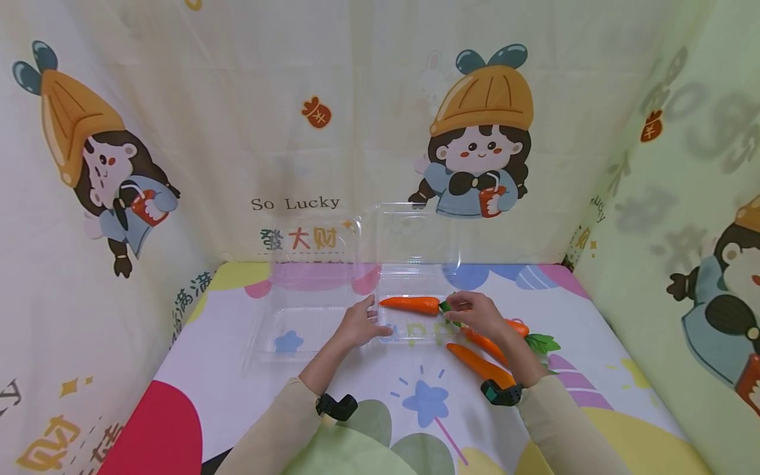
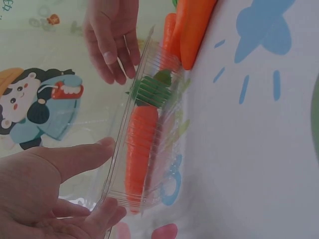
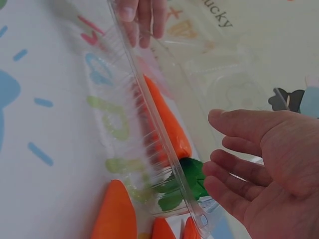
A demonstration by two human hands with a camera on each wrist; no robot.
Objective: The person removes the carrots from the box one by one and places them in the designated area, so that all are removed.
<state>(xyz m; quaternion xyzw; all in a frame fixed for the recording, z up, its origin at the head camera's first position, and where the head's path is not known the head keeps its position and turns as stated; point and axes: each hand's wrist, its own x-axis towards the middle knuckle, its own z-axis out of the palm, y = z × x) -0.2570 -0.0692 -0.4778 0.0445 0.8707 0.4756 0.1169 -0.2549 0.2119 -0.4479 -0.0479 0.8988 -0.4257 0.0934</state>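
An orange carrot [image 1: 411, 304] with a green leafy top [image 3: 193, 178] lies lengthwise in a clear plastic box [image 3: 172, 154], whose lid [image 1: 418, 231] stands raised at the back. My left hand [image 1: 357, 324] is at the box's left end, thumb and fingers spread, fingertips right at the rim in the left wrist view. At the other end, by the leafy top, my right hand [image 1: 477, 313] has its fingers loosely bent and apart, holding nothing. Just below it, several more carrots [image 1: 479, 365] lie on the table, partly hidden by the right forearm.
A second clear box [image 1: 267, 333] sits to the left with its lid up. Leaves [image 1: 541, 343] of the loose carrots spread to the right of the right wrist. Printed cloth walls [image 1: 368, 145] enclose the patterned table [image 1: 368, 422] at the back and sides.
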